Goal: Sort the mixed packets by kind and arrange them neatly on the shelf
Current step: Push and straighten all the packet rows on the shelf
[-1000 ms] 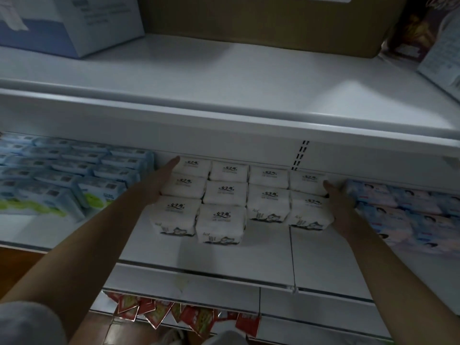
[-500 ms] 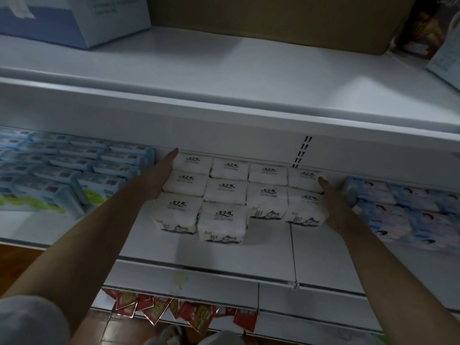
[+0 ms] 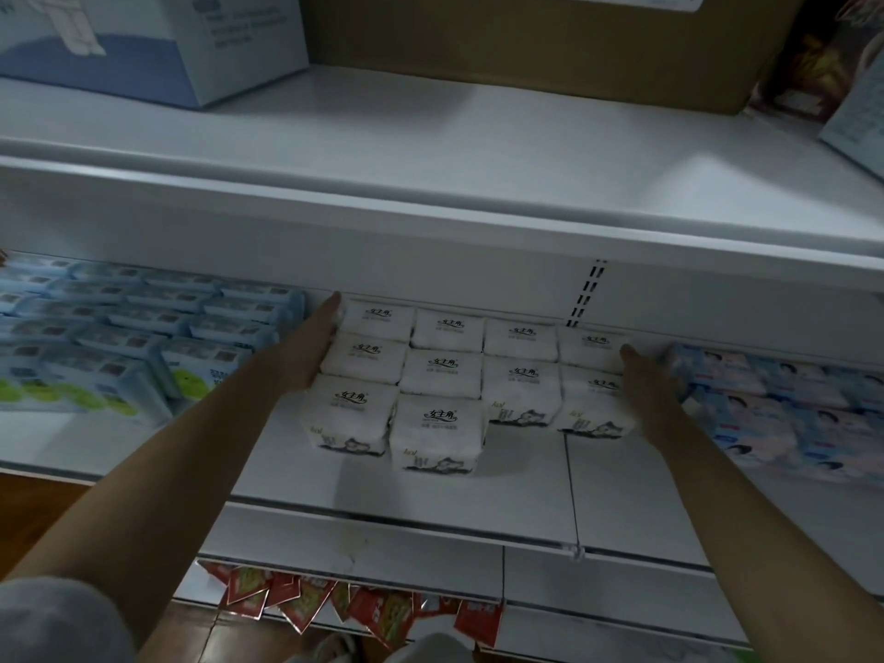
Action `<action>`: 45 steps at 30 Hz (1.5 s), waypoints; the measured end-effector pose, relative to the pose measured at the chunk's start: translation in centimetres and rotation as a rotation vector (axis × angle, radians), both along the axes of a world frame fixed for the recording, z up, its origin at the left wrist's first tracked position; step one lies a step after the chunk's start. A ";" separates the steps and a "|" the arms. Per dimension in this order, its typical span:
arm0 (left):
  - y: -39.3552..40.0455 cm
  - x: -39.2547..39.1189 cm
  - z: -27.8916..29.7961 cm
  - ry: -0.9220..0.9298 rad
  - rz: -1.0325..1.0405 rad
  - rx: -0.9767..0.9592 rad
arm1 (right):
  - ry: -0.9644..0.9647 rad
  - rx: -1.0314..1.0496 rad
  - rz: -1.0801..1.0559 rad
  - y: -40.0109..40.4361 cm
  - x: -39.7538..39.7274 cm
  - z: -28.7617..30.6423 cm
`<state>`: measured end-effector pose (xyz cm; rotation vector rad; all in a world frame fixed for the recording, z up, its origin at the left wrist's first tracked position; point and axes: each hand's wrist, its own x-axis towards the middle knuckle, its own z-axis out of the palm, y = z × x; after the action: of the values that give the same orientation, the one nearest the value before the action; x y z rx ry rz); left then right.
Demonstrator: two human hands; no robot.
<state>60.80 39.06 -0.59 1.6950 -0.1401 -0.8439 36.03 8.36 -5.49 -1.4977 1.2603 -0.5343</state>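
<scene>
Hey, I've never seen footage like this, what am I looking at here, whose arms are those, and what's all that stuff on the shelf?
There is no machine here: a person wears a camera on the head, so you look down along their own bare arms at a white metal store shelf. In the middle sits a block of white soft paper packets with black lettering. The left hand lies flat against the block's left side and the right hand against its right side, fingers straight, pressing rather than in a closed grip. Left of the block are light blue packets with green patches; right of it, pale blue and pink packets. Red sachets hang below.
</scene>
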 end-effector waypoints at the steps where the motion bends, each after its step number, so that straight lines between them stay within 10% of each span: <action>1: 0.5 -0.3 0.1 -0.004 -0.018 -0.001 | 0.070 -0.207 -0.006 0.3 -0.2 0.2; 7: 3.5 -1.9 -2.2 -0.648 -0.257 0.219 | -0.132 -0.772 0.370 8.7 0.5 1.9; 15: 4.7 -3.6 -6.8 -1.444 -0.771 0.504 | 0.339 -1.046 1.164 15.3 3.5 -0.8; 38: 3.7 -3.1 -7.9 -1.480 -0.673 0.551 | 0.304 -1.065 1.077 16.3 6.5 -3.5; 45: 2.4 -2.4 -4.9 -1.139 -0.731 0.529 | 0.298 -0.568 1.027 16.9 6.8 1.2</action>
<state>58.45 41.50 -5.50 2.5054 -1.4804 -0.2983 42.83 25.24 -4.34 -2.5006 0.3856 0.0482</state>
